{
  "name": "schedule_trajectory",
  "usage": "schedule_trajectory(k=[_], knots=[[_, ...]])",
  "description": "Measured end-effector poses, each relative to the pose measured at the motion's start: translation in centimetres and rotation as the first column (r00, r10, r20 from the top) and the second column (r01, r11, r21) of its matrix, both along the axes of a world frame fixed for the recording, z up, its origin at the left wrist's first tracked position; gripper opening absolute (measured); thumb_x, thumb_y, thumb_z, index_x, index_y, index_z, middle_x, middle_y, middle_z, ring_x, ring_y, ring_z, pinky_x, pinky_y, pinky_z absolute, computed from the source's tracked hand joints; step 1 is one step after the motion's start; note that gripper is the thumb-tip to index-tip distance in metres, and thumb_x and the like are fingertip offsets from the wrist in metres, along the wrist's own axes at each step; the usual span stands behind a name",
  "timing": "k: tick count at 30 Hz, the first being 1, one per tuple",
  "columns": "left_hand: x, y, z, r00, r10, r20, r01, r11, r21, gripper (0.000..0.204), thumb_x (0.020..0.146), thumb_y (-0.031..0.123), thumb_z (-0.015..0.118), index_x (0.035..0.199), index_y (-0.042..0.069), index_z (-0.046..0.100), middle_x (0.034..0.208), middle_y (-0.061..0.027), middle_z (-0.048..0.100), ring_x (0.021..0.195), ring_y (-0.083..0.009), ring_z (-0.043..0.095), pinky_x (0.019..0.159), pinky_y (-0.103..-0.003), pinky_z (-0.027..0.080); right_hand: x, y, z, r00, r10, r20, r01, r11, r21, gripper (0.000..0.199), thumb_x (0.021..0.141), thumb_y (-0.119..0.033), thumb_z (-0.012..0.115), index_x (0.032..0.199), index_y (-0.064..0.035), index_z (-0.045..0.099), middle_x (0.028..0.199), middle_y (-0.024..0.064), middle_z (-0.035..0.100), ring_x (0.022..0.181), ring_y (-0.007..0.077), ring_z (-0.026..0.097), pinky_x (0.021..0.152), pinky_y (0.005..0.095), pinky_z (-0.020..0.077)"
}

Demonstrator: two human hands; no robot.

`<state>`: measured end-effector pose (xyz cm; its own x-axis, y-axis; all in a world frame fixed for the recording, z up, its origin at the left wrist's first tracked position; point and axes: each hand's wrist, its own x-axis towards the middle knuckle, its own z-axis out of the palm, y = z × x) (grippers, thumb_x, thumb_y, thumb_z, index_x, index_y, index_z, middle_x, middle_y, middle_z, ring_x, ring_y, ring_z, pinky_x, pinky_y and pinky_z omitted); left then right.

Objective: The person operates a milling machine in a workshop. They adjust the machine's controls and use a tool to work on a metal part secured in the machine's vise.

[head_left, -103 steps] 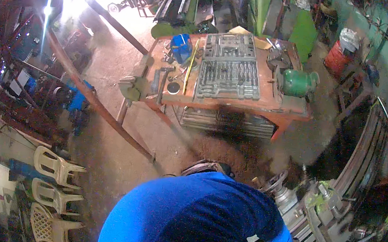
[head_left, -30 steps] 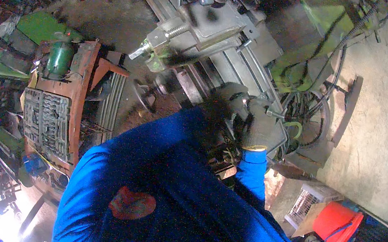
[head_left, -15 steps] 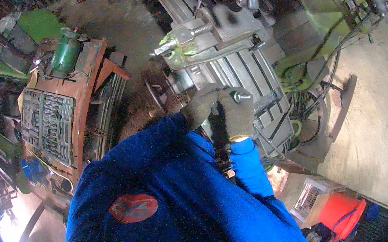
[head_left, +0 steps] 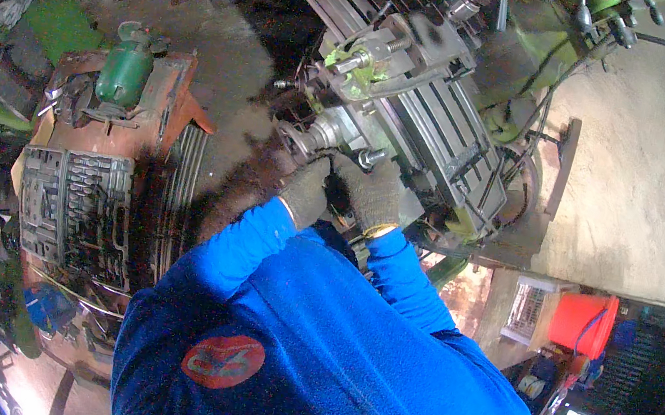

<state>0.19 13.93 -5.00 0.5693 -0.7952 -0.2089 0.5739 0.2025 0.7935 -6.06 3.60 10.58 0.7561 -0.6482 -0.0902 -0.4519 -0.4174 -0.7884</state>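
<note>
Both my hands wear dark grey work gloves and are close together in front of my chest, by the near side of a milling machine table [head_left: 435, 129]. My right hand [head_left: 373, 198] is closed around a short shiny metal cylinder [head_left: 371, 158], whose end sticks out past the thumb side; its exact kind is unclear. Beside it, my left hand [head_left: 307, 190] has its fingers curled in toward the right one, and whatever it grips is hidden. Just beyond the left hand is a round metal handwheel hub [head_left: 321, 133] on the machine. A vise [head_left: 368, 61] with greenish paint stands on the slotted table.
At left, a workbench [head_left: 162, 114] carries a green gas cylinder [head_left: 125, 73] and an open socket set case [head_left: 76, 207]. A red bucket-like container [head_left: 582, 324] and a caged heater-like box [head_left: 527, 310] stand at lower right. Cables hang by the machine's right side.
My hands have moved left and slightly down, toward the handwheel, with the shiny metal cylinder still in the right hand. The view has shifted too, showing more of the machine's near side.
</note>
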Motion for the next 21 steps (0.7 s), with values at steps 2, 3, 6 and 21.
schedule_trajectory(k=[2,3,6,21], knots=[[-0.3,1.2,0.1,0.999,-0.052,0.011,0.052,0.998,-0.035,0.036,0.117,0.010,0.040,0.145,0.002,0.061,0.143,-0.0191,0.070,0.131,-0.0321,0.070,0.115,-0.046,0.057,-0.5,1.3,0.5,0.997,-0.054,-0.054,0.058,0.996,0.064,0.044,0.090,-0.037,0.092,0.105,0.0013,0.079,0.093,0.0150,0.082,0.084,0.0257,0.078,0.077,0.0424,0.0594],[-0.1,1.7,0.5,0.991,-0.088,0.100,0.091,0.996,-0.023,0.037,0.118,0.012,0.039,0.147,0.002,0.060,0.144,-0.0188,0.070,0.130,-0.0319,0.070,0.116,-0.046,0.057,-0.6,1.8,0.8,0.994,-0.080,-0.075,0.088,0.991,0.100,0.043,0.090,-0.037,0.092,0.105,0.0012,0.080,0.091,0.0148,0.082,0.082,0.0254,0.077,0.076,0.0421,0.0593],[-0.1,1.9,2.0,0.932,-0.084,-0.354,0.010,0.979,-0.205,0.037,0.119,0.015,0.037,0.144,0.002,0.062,0.141,-0.0171,0.071,0.127,-0.0310,0.072,0.113,-0.047,0.060,-1.6,2.6,1.4,0.994,-0.104,-0.034,0.107,0.990,0.095,0.043,0.089,-0.036,0.094,0.104,0.0017,0.080,0.092,0.0144,0.081,0.084,0.0230,0.077,0.076,0.0405,0.0590],[3.5,-2.0,3.0,0.929,-0.098,0.356,0.113,0.993,-0.022,0.033,0.099,-0.004,0.069,0.131,0.003,0.069,0.134,-0.0097,0.070,0.123,-0.0261,0.071,0.102,-0.040,0.061,-1.6,-3.6,0.1,0.982,0.041,0.183,-0.058,0.994,0.089,0.045,0.094,-0.028,0.085,0.131,-0.0041,0.076,0.119,0.0176,0.077,0.107,0.0318,0.075,0.096,0.0447,0.0592]])
